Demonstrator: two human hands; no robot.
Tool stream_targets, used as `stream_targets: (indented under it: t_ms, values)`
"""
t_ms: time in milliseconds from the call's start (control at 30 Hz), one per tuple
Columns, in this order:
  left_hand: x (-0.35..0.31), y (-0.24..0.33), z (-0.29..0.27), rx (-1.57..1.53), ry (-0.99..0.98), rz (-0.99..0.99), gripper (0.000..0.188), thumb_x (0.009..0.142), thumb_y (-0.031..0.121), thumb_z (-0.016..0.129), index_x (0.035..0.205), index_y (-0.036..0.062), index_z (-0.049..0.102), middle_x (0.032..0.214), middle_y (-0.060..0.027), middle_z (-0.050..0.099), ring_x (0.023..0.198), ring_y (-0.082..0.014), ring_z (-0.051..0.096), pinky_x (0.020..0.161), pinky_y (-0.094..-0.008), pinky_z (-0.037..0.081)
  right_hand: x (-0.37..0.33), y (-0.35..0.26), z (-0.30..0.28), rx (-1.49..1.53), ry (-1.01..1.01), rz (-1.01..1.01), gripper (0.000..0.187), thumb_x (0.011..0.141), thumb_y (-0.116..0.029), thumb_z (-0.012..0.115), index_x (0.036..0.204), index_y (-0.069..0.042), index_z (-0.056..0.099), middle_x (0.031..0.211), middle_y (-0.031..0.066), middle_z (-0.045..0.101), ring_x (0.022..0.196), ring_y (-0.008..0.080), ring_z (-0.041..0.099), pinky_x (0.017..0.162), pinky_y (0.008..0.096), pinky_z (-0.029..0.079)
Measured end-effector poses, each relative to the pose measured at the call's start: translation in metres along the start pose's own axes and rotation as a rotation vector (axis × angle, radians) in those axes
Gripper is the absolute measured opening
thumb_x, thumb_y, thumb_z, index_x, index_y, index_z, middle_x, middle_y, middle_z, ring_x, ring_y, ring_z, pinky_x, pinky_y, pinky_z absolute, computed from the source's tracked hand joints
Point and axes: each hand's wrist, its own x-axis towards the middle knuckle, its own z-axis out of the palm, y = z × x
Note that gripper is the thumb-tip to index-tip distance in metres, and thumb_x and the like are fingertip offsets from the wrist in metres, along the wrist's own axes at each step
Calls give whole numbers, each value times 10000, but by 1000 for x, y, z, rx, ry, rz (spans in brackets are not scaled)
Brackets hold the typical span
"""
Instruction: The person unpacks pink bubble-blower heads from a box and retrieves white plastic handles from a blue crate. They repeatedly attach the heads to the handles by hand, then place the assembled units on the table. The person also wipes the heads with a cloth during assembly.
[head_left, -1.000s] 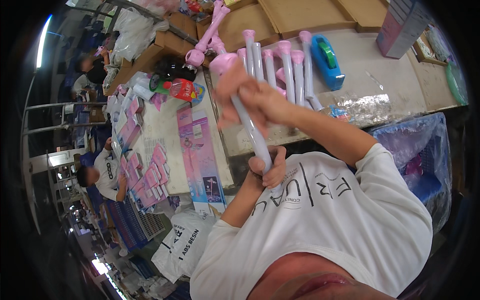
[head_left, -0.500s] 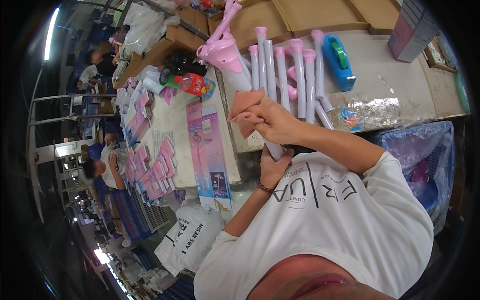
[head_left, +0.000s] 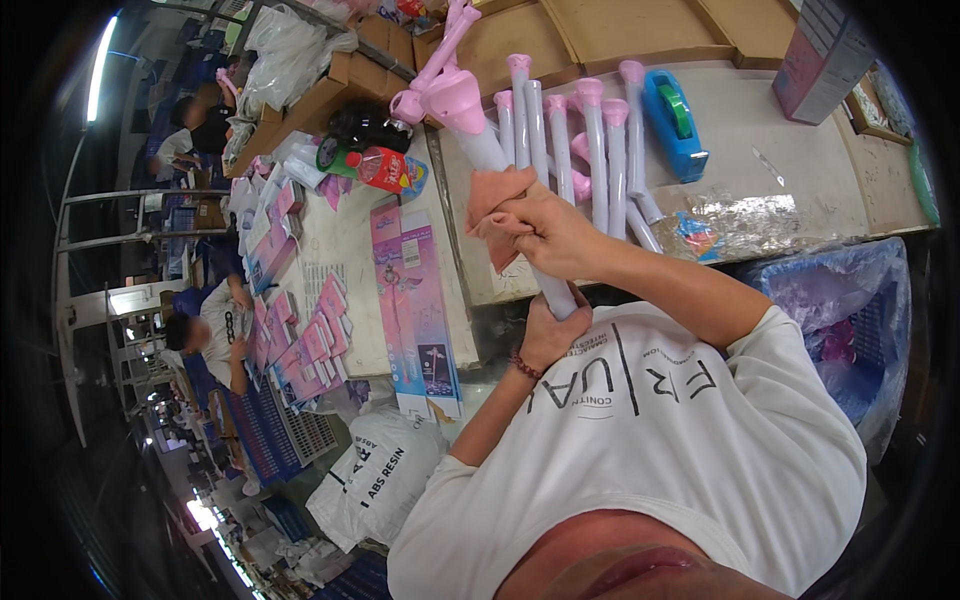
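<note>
A crowded workroom table (head_left: 825, 195), a white-and-pink wand (head_left: 483, 150) held slantwise across its near edge.
From where I stand, brown cartons (head_left: 640, 35) line the far side, a plastic-lined blue crate (head_left: 875, 335) sits at the near right, and a white sack (head_left: 370, 490) slumps lower left, near a long pink printed box (head_left: 410, 300). The wand's pink head points up beside other pink pieces (head_left: 445, 50); white tubes with pink ends (head_left: 595, 165) crowd its right, then a blue tape dispenser (head_left: 680, 135). The left hand (head_left: 553, 328) curls firmly round the wand's lower end; higher up, the right hand (head_left: 552, 232) is closed on an orange-pink cloth (head_left: 495, 195) folded against it.
</note>
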Motion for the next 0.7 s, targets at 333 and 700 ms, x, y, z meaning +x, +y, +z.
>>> stream_targets:
  t_ms: [333, 700]
  values:
    - [-2, 2, -5, -164, -106, 10, 219, 701, 18, 654, 881, 25, 531, 741, -22, 569, 633, -92, 533, 585, -250, 440, -1, -5, -7, 210, -33, 112, 178, 950, -93, 476, 988, -7, 628, 936, 119, 600, 864, 216, 536, 803, 327, 437]
    - [5, 57, -50, 1, -241, 64, 492, 853, 351, 588, 1179, -8, 502, 963, -139, 636, 707, -223, 622, 595, -313, 507, -26, 29, -17, 1165, -318, 329, 266, 958, -300, 519, 1021, -46, 572, 689, 15, 576, 457, 76, 485, 429, 216, 439]
